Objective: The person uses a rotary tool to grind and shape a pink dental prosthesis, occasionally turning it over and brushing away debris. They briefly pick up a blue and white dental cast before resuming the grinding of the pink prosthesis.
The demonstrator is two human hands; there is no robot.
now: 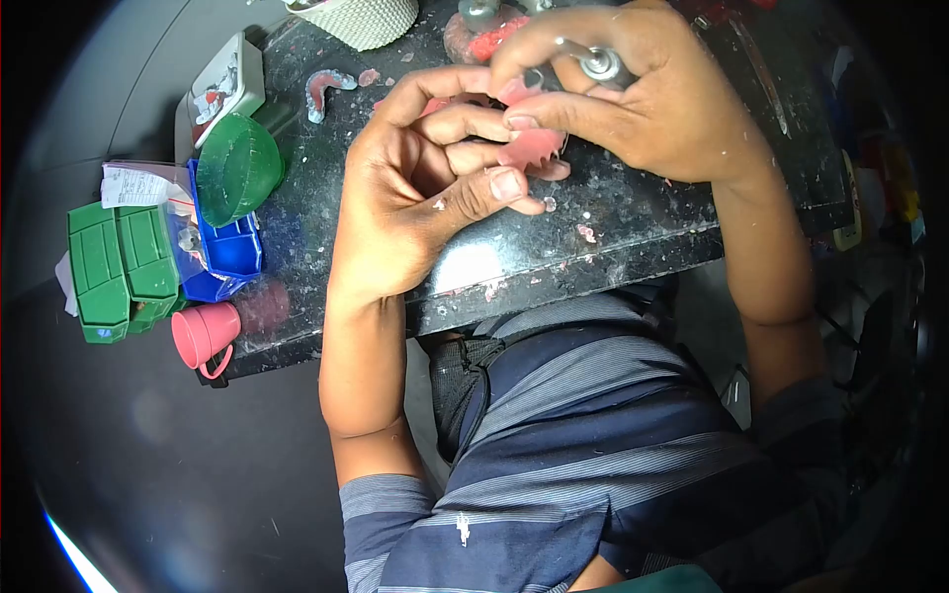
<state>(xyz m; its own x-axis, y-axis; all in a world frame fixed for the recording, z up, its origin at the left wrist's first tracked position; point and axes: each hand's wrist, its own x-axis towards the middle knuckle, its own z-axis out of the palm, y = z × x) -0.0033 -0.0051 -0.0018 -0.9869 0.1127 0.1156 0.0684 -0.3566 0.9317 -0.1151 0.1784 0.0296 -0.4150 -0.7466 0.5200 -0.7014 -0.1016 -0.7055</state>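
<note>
A pink denture base plate point(534, 148) with a scalloped edge is held above the front of the dark table. My left hand point(415, 168) grips it from the left, thumb at the near edge and fingers curled beneath. My right hand point(652, 89) is closed around a metal tool point(605, 65) with a round, shiny end, partly hidden by the fingers. The right thumb presses on the plate, and the index finger arches over its far side. A U-shaped pink and whitish denture piece point(321, 94) lies on the table beyond my left hand.
Pink scraps dot the dark tabletop point(633, 222). To the left are a green bowl point(237, 168), a white tray point(222, 84), blue bin point(229, 247), green bins point(119, 262) and pink mug point(208, 331) near the edge. A woven basket point(366, 22) stands at the back.
</note>
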